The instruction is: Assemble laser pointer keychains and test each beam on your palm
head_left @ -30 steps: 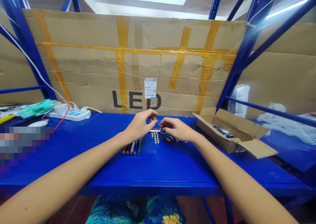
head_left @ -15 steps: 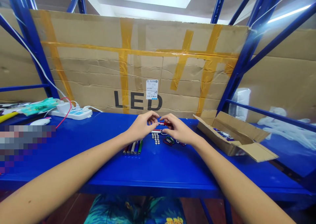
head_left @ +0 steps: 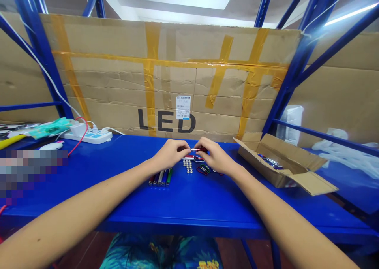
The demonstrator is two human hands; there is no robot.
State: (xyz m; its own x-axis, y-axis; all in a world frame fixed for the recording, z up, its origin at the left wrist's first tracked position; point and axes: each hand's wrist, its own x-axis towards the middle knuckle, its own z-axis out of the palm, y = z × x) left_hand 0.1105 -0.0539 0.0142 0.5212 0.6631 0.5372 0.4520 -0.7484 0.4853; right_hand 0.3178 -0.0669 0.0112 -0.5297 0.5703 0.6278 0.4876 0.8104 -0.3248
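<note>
Above the blue table, my right hand (head_left: pixel 213 155) pinches a slim red pen-shaped tube (head_left: pixel 202 149) with a silver left end. The fingers of my left hand (head_left: pixel 171 153) are closed on that silver end; whether a small piece is between them I cannot tell. Just below lies another red and silver tube (head_left: pixel 189 158). Nearer me are rows of small round button cells (head_left: pixel 187 166). To their left, several coloured tubes (head_left: pixel 160 178) lie side by side, partly under my left forearm. Coloured carabiner clips (head_left: pixel 203 169) rest below my right hand.
An open cardboard box (head_left: pixel 266 166) with shiny tubes in it stands on the right. At the back left sit a white power strip (head_left: pixel 96 136) and a teal packet (head_left: pixel 51 126). A large cardboard sheet (head_left: pixel 118 87) closes off the back, between blue metal posts.
My left fingers have closed in on the left end of the red tube, which now shows more silver between the hands. The things on the table have stayed in place.
</note>
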